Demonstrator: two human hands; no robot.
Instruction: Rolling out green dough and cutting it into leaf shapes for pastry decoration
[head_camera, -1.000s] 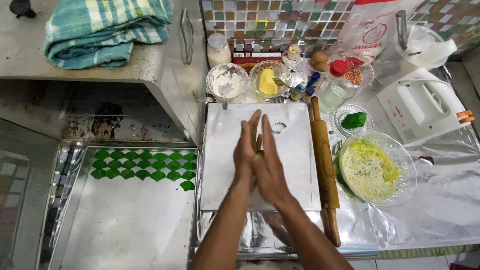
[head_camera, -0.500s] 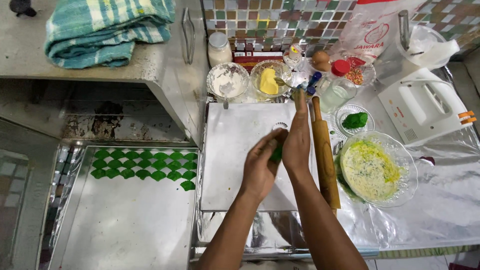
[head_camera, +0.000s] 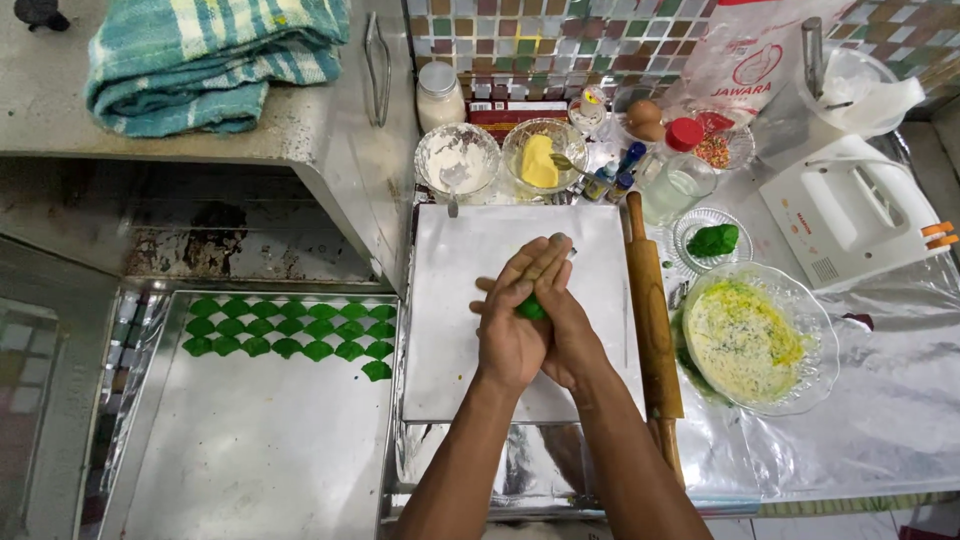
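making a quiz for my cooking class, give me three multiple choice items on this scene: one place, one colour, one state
1. Where does the rolling pin lie?
A. right of the white board
B. on the metal tray
C. on the towel

2. What colour is the dough piece between the hands?
A. yellow
B. green
C. white

3. How are the left hand and right hand?
A. apart
B. flat on the board
C. pressed together around the dough

Answers: 1 A, it runs along the board's right edge; 2 B, green shows between the palms; 3 C, the palms enclose it.
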